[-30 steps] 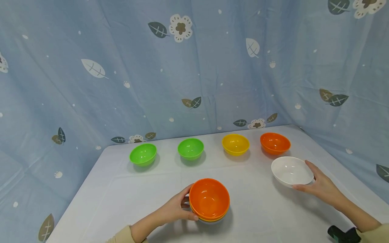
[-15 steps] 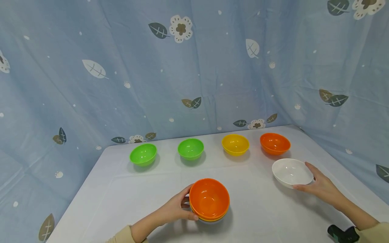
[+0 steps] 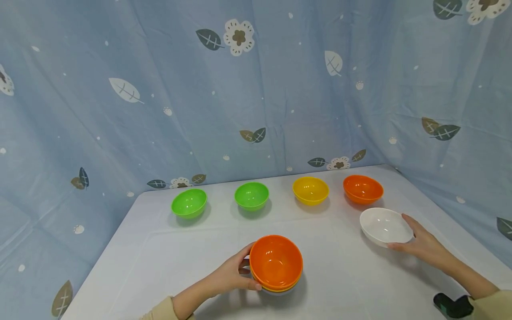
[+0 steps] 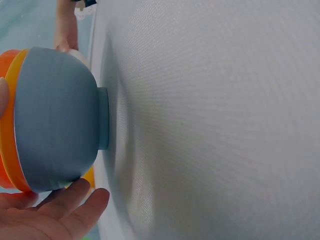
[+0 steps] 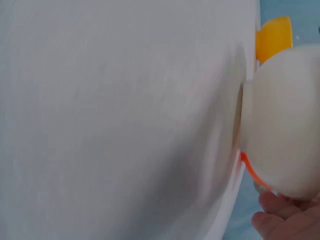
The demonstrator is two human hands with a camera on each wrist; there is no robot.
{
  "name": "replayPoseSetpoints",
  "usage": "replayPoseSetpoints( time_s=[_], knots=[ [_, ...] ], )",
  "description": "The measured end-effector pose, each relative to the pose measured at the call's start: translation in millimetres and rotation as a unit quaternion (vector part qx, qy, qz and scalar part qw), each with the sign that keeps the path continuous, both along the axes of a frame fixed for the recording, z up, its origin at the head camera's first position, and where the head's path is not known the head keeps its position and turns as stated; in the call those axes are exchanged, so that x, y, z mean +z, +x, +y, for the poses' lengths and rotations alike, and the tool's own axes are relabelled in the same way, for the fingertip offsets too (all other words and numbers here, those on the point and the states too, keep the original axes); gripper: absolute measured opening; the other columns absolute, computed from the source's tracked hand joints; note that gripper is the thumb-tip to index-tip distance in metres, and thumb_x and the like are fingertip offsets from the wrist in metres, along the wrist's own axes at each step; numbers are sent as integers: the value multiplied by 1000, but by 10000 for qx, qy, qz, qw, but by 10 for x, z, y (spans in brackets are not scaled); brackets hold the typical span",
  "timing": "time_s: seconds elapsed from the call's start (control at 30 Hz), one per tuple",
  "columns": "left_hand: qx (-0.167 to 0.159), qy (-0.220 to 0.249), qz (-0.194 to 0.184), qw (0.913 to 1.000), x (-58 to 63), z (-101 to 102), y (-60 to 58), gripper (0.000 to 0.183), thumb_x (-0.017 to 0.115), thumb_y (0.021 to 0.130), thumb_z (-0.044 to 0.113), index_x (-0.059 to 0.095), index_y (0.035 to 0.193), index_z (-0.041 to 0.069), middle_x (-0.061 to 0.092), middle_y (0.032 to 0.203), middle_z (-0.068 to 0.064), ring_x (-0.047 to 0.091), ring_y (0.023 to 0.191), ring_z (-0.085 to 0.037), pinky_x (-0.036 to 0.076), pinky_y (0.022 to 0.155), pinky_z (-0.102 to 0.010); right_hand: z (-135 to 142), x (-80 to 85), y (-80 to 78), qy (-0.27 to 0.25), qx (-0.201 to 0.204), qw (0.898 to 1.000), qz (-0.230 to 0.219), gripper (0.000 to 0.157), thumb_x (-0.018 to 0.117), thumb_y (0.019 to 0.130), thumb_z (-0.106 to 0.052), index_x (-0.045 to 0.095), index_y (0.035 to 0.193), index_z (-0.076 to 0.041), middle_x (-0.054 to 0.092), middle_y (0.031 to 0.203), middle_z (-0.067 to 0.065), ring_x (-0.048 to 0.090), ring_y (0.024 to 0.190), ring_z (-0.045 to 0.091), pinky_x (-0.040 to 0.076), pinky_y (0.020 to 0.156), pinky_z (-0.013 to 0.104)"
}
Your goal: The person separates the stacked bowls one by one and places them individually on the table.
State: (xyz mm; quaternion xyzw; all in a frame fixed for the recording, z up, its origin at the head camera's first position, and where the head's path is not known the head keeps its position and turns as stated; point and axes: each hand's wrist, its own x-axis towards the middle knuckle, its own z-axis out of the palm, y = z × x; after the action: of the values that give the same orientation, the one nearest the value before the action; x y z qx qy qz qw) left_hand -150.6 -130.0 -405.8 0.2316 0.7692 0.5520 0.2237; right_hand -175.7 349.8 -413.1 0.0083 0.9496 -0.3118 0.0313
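Note:
My left hand [image 3: 236, 272] grips the side of a nested stack at the table's near middle, thumb and fingers spread round it. An orange bowl [image 3: 276, 261] sits on top, a yellow bowl [image 4: 10, 120] is under it, and a blue-grey bowl [image 4: 57, 120] with a foot ring forms the bottom. To the right, my right hand [image 3: 426, 244] holds a white bowl [image 3: 384, 226] by its right side, thumb at the near rim. In the right wrist view its foot is very close to the tabletop; I cannot tell if it touches.
Along the back of the white-covered table [image 3: 168, 262] stand a green bowl [image 3: 189, 203], another green bowl [image 3: 252, 196], a yellow bowl [image 3: 310, 190] and an orange bowl [image 3: 362, 189]. The orange one is just behind the white bowl. A blue patterned curtain [image 3: 180, 133] hangs behind.
The white bowl in my right hand has come slightly down and toward me compared with a second ago. My left hand and the stack have stayed in place.

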Motion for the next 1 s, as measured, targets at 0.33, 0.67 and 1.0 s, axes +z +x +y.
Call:
replayPoseSetpoints(
  time_s=[0.33, 0.67, 1.0],
  knots=[
    [18, 2, -37, 10000, 4, -2, 2, 92, 79, 71, 22, 24, 144, 9, 34, 143, -12, 50, 117, -23, 44, 90, -25, 140, -86, -21, 251, 389, 9988, 157, 103, 68, 79, -38, 4, 138, 15, 14, 134, 45, 23, 116, 60, 28, 84, 72],
    [22, 53, -35, 10000, -2, 2, 0, 91, 79, 71, 22, 25, 144, 9, 34, 143, -12, 50, 116, -22, 44, 89, -24, 228, -65, -42, 102, 547, 9985, -20, 101, 65, 82, -37, 0, 137, 17, 13, 133, 46, 21, 116, 62, 26, 86, 72],
    [17, -43, -13, 10000, -8, -5, -7, 91, 79, 71, 23, 25, 144, 10, 34, 143, -12, 50, 117, -23, 44, 89, -26, 220, 72, 17, 178, 558, 9982, 139, 101, 66, 82, -35, -2, 139, 13, 13, 134, 45, 20, 117, 60, 27, 82, 73]
  ],
)
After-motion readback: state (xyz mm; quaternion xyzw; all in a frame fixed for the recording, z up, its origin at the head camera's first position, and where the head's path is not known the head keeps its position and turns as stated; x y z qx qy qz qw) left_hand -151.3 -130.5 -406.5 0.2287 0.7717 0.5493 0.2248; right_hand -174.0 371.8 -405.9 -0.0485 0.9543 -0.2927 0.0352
